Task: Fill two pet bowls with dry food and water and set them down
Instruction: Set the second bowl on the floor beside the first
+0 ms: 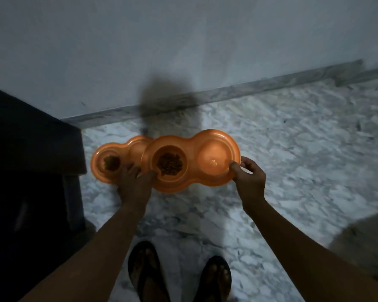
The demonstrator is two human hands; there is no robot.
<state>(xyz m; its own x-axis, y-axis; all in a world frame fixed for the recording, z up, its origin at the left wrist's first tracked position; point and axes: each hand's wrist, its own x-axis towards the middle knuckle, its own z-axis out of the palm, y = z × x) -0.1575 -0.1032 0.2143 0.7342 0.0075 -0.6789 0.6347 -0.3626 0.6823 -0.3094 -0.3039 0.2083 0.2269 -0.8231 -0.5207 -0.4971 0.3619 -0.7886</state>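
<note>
Left hand (pixel 133 186), right hand (pixel 249 177) — fingers (pixel 235 167) clasp double bowl (pixel 190 147) at ends

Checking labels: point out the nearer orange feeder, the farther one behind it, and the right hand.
nearer orange feeder (pixel 192 180): head view, bare front rim.
farther orange feeder (pixel 95 159): head view, left rim.
right hand (pixel 249 179): head view, back of hand.

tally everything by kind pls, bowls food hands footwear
orange double bowls: 2
dry food piles: 2
hands: 2
sandals: 2
total: 8
</note>
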